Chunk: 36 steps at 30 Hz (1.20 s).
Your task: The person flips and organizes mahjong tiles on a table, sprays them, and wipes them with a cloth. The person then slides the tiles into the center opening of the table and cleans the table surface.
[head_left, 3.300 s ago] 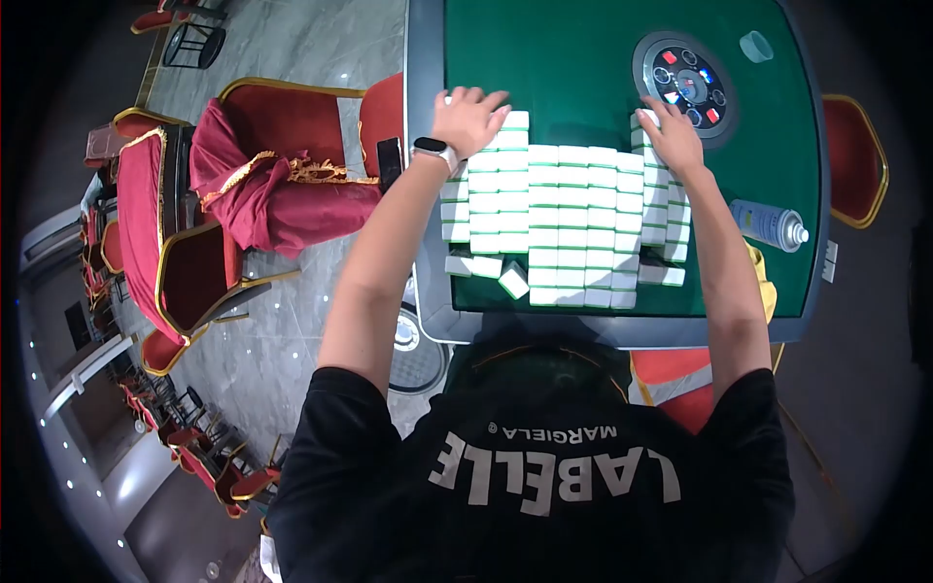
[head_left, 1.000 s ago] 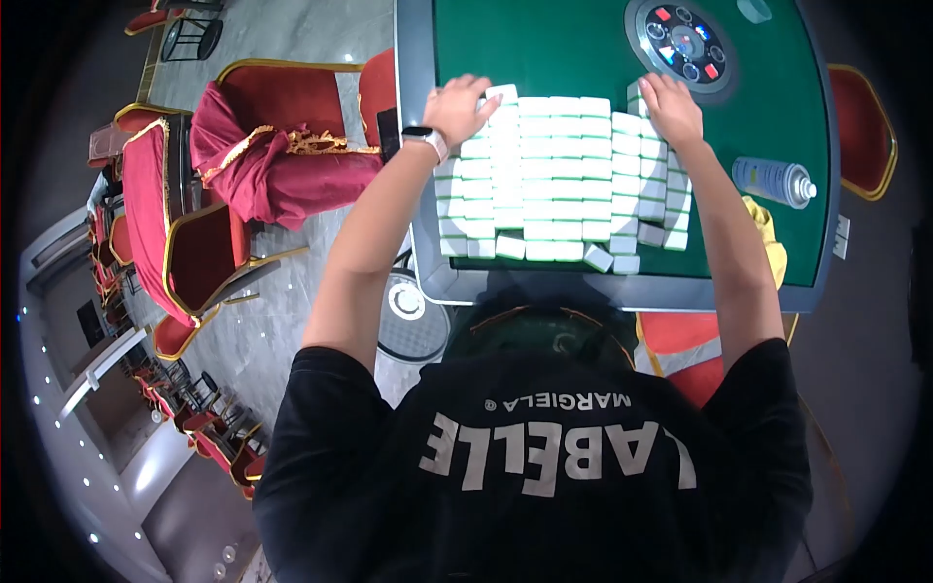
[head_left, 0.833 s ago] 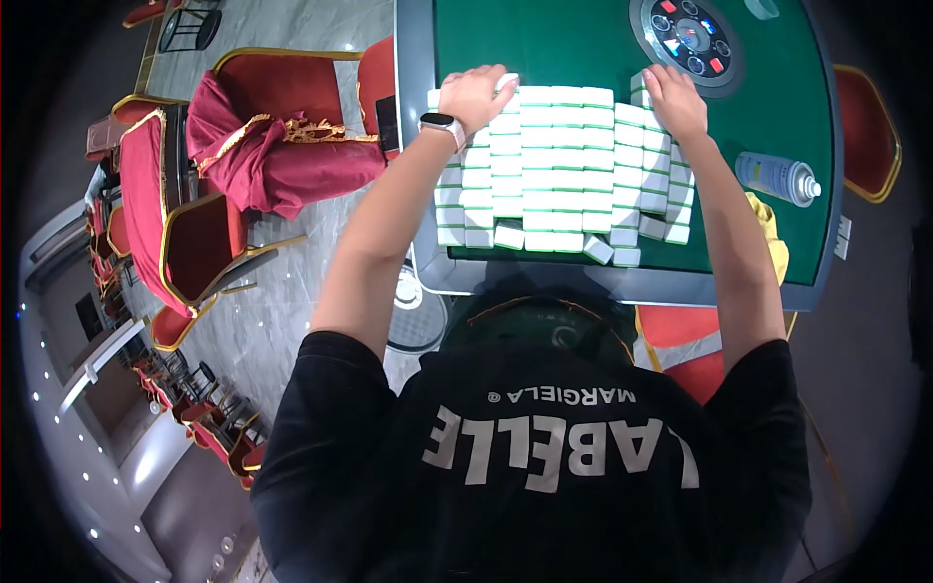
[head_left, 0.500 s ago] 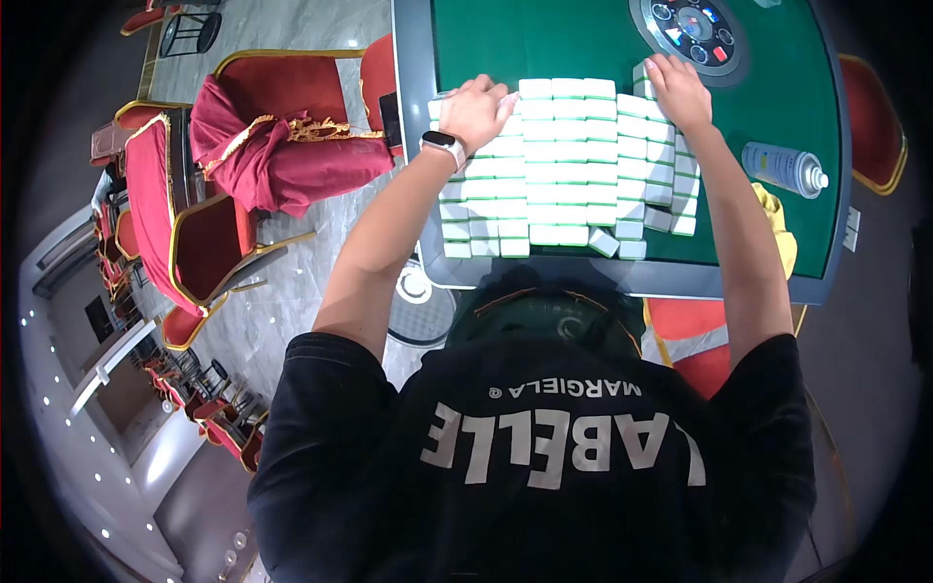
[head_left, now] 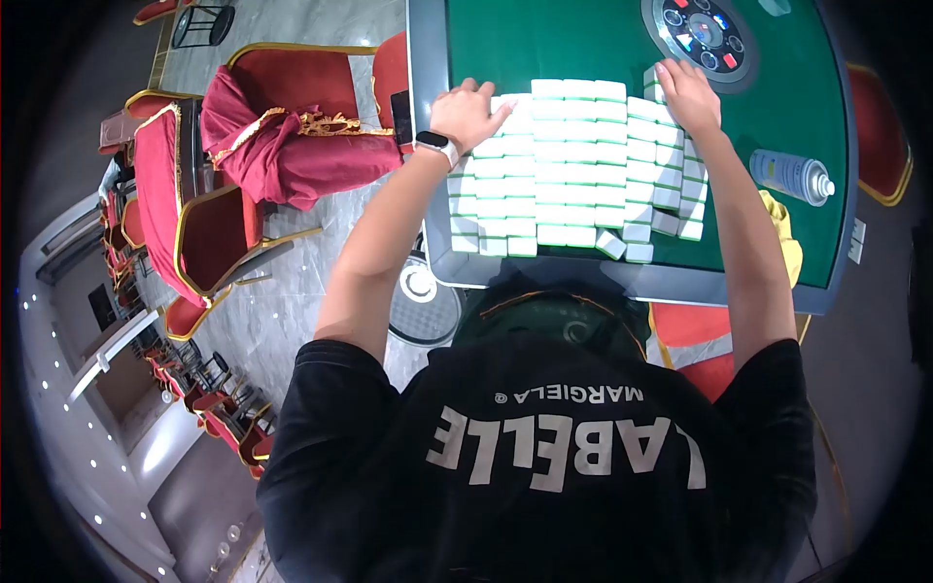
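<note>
White mahjong tiles with green backs (head_left: 580, 160) lie packed in rows on the green tabletop near its front edge. My left hand (head_left: 465, 117), with a watch on its wrist, rests over the block's far left corner. Its thumb stands apart from the fingers and touches a tile. At the far right corner, my right hand (head_left: 692, 97) has its fingers bent over a mahjong tile (head_left: 653, 84) that sticks out beyond its row. The palm and thumb of that hand are hidden. A few tiles at the near right edge sit crooked, one of them tilted (head_left: 610, 243).
A round control panel (head_left: 704, 37) is set into the table (head_left: 573, 39). Right of the tiles lie a spray can (head_left: 792, 178) and a yellow cloth (head_left: 783, 238). Red chairs (head_left: 292, 83) stand to the left, one draped with dark red cloth (head_left: 287, 155).
The whole view has shifted slightly, moving the table to the right. The left hand's fingers have drawn in a little at the corner. The right hand stays at the same tile.
</note>
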Each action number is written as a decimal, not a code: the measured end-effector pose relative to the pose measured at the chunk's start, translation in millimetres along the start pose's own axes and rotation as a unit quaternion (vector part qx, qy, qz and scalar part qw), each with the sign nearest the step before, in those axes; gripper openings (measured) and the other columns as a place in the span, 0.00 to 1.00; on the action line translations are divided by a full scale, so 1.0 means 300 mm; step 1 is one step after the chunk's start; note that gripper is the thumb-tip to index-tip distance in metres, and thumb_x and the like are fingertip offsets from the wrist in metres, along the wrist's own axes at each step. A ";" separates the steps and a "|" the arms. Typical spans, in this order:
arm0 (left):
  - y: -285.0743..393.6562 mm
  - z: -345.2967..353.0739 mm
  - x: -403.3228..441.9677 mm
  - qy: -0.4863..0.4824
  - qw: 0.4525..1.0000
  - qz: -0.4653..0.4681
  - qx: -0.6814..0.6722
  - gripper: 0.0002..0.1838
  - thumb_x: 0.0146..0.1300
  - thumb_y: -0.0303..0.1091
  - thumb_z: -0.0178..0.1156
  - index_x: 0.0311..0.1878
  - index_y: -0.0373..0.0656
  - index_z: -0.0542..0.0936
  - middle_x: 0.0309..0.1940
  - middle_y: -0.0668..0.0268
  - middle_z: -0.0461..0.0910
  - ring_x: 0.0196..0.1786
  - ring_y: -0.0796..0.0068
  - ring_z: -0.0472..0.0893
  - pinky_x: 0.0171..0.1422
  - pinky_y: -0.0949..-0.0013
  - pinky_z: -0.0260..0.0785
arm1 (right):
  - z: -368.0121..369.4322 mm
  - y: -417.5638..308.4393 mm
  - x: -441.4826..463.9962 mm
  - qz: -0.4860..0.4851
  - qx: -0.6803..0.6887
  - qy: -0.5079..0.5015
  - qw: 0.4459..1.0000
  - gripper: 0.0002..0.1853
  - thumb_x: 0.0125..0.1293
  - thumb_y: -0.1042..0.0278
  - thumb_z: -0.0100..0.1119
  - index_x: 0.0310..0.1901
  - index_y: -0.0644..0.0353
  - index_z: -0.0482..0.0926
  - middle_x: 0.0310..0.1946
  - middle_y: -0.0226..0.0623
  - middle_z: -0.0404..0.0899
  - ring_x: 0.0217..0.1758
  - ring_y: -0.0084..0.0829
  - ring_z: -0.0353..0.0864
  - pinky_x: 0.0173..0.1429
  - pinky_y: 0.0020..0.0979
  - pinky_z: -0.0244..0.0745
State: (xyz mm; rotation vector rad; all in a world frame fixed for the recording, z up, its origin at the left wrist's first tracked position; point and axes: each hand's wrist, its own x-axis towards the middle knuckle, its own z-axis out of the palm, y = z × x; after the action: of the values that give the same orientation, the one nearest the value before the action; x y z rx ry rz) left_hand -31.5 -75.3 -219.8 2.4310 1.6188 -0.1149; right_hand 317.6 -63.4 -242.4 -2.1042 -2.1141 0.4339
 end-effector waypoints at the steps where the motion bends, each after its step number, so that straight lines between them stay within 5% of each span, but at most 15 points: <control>1: 0.005 0.000 -0.002 0.015 1.000 0.002 -0.005 0.24 0.64 0.56 0.44 0.41 0.44 0.76 0.35 0.56 0.76 0.37 0.53 0.79 0.43 0.53 0.71 | -0.004 -0.005 -0.001 0.007 0.001 -0.003 1.000 0.21 0.70 0.44 0.32 0.50 0.45 0.72 0.48 0.34 0.74 0.54 0.42 0.70 0.56 0.43 0.69; 13: 0.051 0.011 -0.043 -0.011 0.999 -0.040 -0.026 0.19 0.66 0.49 0.43 0.47 0.49 0.76 0.42 0.61 0.77 0.48 0.60 0.75 0.52 0.50 0.62 | -0.013 -0.011 -0.006 0.020 -0.008 -0.008 1.000 0.21 0.70 0.45 0.33 0.49 0.45 0.73 0.47 0.31 0.74 0.55 0.38 0.70 0.56 0.42 0.69; 16: 0.047 0.029 -0.057 0.129 0.988 0.039 -0.074 0.17 0.68 0.47 0.42 0.49 0.51 0.76 0.42 0.64 0.76 0.50 0.63 0.73 0.53 0.52 0.60 | -0.019 -0.013 -0.008 0.015 -0.006 -0.008 1.000 0.21 0.70 0.45 0.33 0.49 0.45 0.73 0.47 0.32 0.74 0.55 0.38 0.70 0.56 0.43 0.69; 22: 0.044 0.018 -0.065 0.026 0.996 0.006 -0.090 0.14 0.69 0.44 0.41 0.47 0.55 0.76 0.40 0.69 0.76 0.48 0.67 0.72 0.51 0.54 0.58 | -0.018 -0.010 -0.013 -0.012 -0.006 0.009 1.000 0.20 0.70 0.46 0.33 0.48 0.47 0.73 0.46 0.35 0.74 0.54 0.42 0.70 0.55 0.43 0.69; 36: 0.049 0.017 -0.062 0.034 0.998 0.030 -0.047 0.15 0.69 0.46 0.40 0.42 0.52 0.75 0.38 0.67 0.75 0.46 0.63 0.72 0.50 0.53 0.60 | -0.037 -0.040 -0.103 0.030 0.011 -0.006 0.999 0.18 0.71 0.50 0.34 0.44 0.50 0.72 0.44 0.33 0.73 0.52 0.38 0.71 0.54 0.39 0.70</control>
State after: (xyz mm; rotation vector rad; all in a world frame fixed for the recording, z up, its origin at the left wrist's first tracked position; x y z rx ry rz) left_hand -25.1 -98.5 -219.2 2.4334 1.5416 0.0535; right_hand 309.9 -92.7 -225.0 -2.1624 -2.0482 0.4756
